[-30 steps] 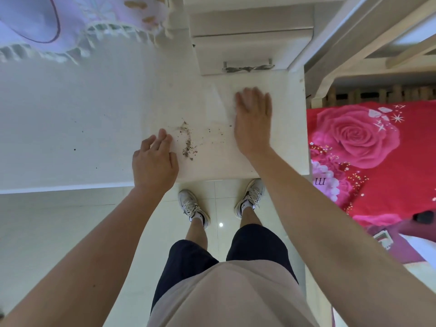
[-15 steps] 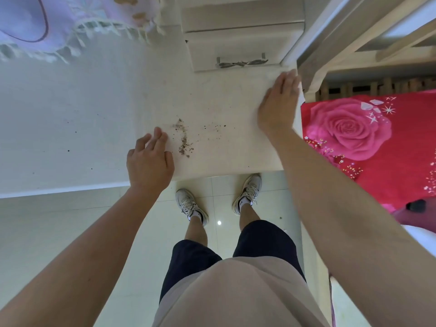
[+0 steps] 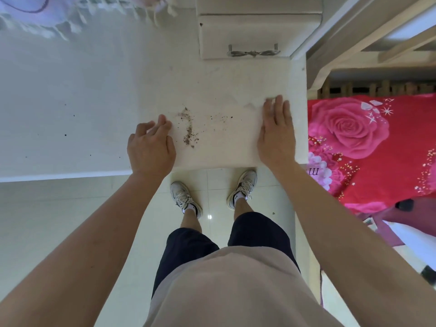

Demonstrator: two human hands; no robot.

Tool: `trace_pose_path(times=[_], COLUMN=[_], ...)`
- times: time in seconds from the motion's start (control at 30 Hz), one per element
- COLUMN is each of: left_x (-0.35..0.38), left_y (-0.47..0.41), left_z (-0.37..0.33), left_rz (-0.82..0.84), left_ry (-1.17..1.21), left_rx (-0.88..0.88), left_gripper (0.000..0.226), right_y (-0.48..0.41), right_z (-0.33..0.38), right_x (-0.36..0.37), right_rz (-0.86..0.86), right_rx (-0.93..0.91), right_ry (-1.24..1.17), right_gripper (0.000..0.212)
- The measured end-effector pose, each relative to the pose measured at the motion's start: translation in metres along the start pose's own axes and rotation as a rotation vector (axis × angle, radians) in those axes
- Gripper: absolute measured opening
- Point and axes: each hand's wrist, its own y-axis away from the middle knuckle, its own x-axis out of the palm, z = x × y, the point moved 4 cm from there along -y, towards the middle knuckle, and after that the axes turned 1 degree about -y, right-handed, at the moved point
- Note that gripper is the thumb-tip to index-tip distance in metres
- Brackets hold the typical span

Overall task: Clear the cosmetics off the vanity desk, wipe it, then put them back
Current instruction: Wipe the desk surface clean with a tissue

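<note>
White vanity surface (image 3: 70,90) spans the upper frame, dotted with a few dark specks; a fringed cloth (image 3: 35,17) lies at its far left corner. No cosmetics in view, so we judge clearing done and wiping under way. Left grip (image 3: 151,149): fingers half bent, tips resting at the left edge of a pale thin sheet (image 3: 224,147) laid on the surface; whether they nip that edge we cannot tell. Brown crumbs (image 3: 188,131) appear to lie on the sheet just right of those fingertips, with a sparser trail beyond. Behind stands a drawer box with a metal handle (image 3: 253,53). Right grip (image 3: 276,138): laid flat, fingers straight and close together, pressing the sheet's right part, with faint rucks beside the fingertips. Rose-print bedcover (image 3: 354,138) at far right. Judgement: the sheet looks light, limp and prone to slide or bunch on the smooth top; the crumbs are loose and will roll off. Best hold is probably both side edges, folded inward over the crumbs before lifting.
</note>
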Motion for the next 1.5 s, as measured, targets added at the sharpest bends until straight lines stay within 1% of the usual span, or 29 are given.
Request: trace_pose_path(times=[0.07, 0.17, 0.23, 0.27, 0.33, 0.4, 0.43, 0.47, 0.53, 0.6, 0.67, 0.73, 0.77, 0.83, 0.87, 0.93, 1.0, 1.1, 1.2, 1.27, 1.33, 1.4, 1.5], left_x=[0.003, 0.006, 0.006, 0.006, 0.007, 0.008, 0.009, 0.009, 0.011, 0.014, 0.016, 0.017, 0.018, 0.018, 0.018, 0.018, 0.019, 0.021, 0.021, 0.020, 0.015, 0.008, -0.002], left_y=[0.000, 0.003, 0.003, 0.002, 0.002, 0.002, 0.002, 0.002, 0.003, 0.005, 0.008, 0.010, 0.011, 0.010, 0.010, 0.010, 0.011, 0.011, 0.011, 0.010, 0.006, 0.003, -0.005], left_z=[0.002, 0.008, 0.013, 0.014, 0.015, 0.015, 0.016, 0.016, 0.016, 0.015, 0.014, 0.014, 0.014, 0.013, 0.013, 0.012, 0.012, 0.013, 0.014, 0.016, 0.017, 0.018, 0.029], left_rz=[0.002, -0.004, -0.028, -0.042, -0.066, -0.096, -0.111, -0.128, -0.158, -0.165, -0.170, -0.189, -0.198, -0.212, -0.219, -0.226, -0.218, -0.193, -0.191, -0.206, -0.237, -0.259, -0.285], left_ry=[0.001, 0.012, 0.024, 0.030, 0.042, 0.057, 0.062, 0.064, 0.062, 0.060, 0.055, 0.050, 0.046, 0.041, 0.040, 0.047, 0.053, 0.054, 0.061, 0.075, 0.139, 0.221, 0.344], left_rx=[0.011, 0.037, 0.053, 0.057, 0.063, 0.065, 0.063, 0.059, 0.051, 0.043, 0.032, 0.029, 0.032, 0.036, 0.032, 0.024, 0.019, 0.010, 0.030, 0.041, 0.009, -0.037, -0.129], left_gripper=[0.037, 0.038, 0.040, 0.040, 0.041, 0.040, 0.039, 0.038, 0.037, 0.039, 0.040, 0.040, 0.040, 0.039, 0.039, 0.038, 0.038, 0.040, 0.042, 0.040, 0.036, 0.036, 0.041], right_y=[0.020, 0.030, 0.019, 0.009, -0.011, -0.019, -0.017, -0.012, 0.003, 0.019, 0.035, 0.048, 0.053, 0.058, 0.057, 0.056, 0.057, 0.062, 0.073, 0.071, 0.060, 0.047, 0.024], right_z=[0.021, 0.065, 0.082, 0.083, 0.073, 0.049, 0.035, 0.021, -0.004, -0.013, -0.006, 0.011, 0.019, 0.033, 0.039, 0.048, 0.051, 0.039, 0.023, 0.023, 0.037, 0.065, 0.112], right_x=[0.013, 0.031, 0.034, 0.030, 0.016, -0.004, -0.011, -0.016, -0.019, -0.012, -0.005, -0.002, -0.002, 0.000, 0.003, 0.016, 0.029, 0.032, 0.031, 0.032, 0.036, 0.044, 0.055], right_rz=[-0.009, 0.031, 0.040, 0.033, -0.038, -0.232, -0.323, -0.383, -0.400, -0.326, -0.271, -0.319, -0.375, -0.460, -0.450, -0.305, -0.171, -0.079, 0.041, 0.087, 0.111, 0.106, 0.100], right_rx=[-0.016, -0.207, -0.306, -0.298, -0.176, -0.038, 0.018, 0.057, 0.064, 0.012, -0.066, -0.128, -0.112, 0.013, 0.079, 0.134, 0.099, 0.017, -0.084, -0.106, -0.150, -0.247, -0.370], right_ry=[-0.016, -0.043, -0.118, -0.194, -0.364, -0.486, -0.503, -0.488, -0.392, -0.247, -0.143, -0.101, -0.099, -0.106, -0.100, -0.028, 0.056, 0.021, 0.103, 0.135, 0.157, 0.183, 0.167], right_gripper=[0.060, 0.058, 0.054, 0.055, 0.058, 0.056, 0.054, 0.053, 0.049, 0.048, 0.047, 0.042, 0.040, 0.037, 0.039, 0.047, 0.054, 0.059, 0.067, 0.071, 0.073, 0.073, 0.071])
